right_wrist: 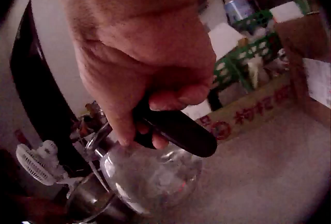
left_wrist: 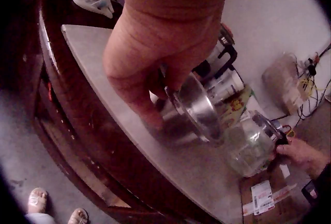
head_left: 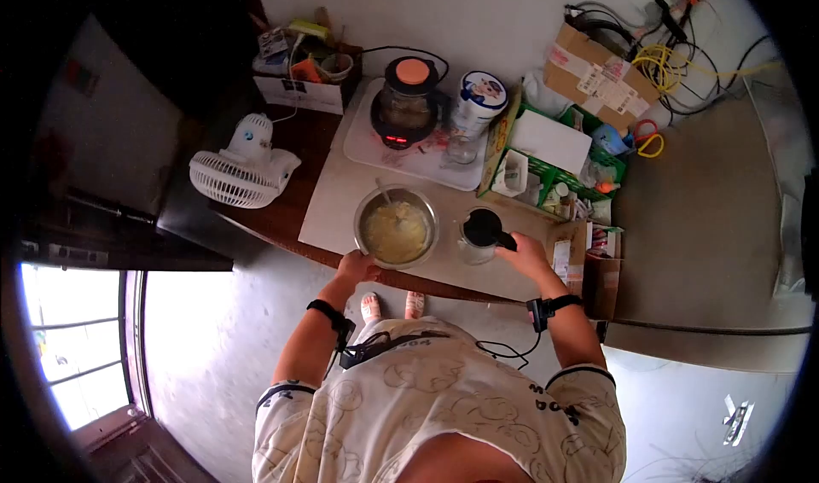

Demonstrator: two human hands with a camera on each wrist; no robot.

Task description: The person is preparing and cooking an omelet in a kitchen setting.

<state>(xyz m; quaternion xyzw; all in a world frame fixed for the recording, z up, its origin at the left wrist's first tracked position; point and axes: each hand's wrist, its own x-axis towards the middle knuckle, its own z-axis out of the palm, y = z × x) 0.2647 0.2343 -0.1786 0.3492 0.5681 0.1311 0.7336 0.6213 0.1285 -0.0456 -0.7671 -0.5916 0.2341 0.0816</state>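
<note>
A stainless steel bowl (head_left: 433,218) stands near the counter's front edge with a pale yellow, wet mixture (head_left: 397,237) in it. A metal utensil (head_left: 384,192) leans on its far rim, its lower end in the mixture. My left hand (head_left: 357,267) grips the bowl's near left rim; in the left wrist view, the thumb and fingers pinch the bowl (left_wrist: 199,107) at its edge. Right of the bowl is a clear glass pitcher (head_left: 472,253) with a black lid (head_left: 483,226). My right hand (right_wrist: 147,69) holds the pitcher's black handle (right_wrist: 178,131), fingers curled round it.
Behind the bowl, a lit electric kettle (head_left: 405,107) and a white tub (head_left: 479,103) stand on a tray (head_left: 358,137). A green basket (head_left: 546,171) of small items and cardboard boxes (head_left: 597,78) flank the right side. A white fan (head_left: 243,167) lies at left.
</note>
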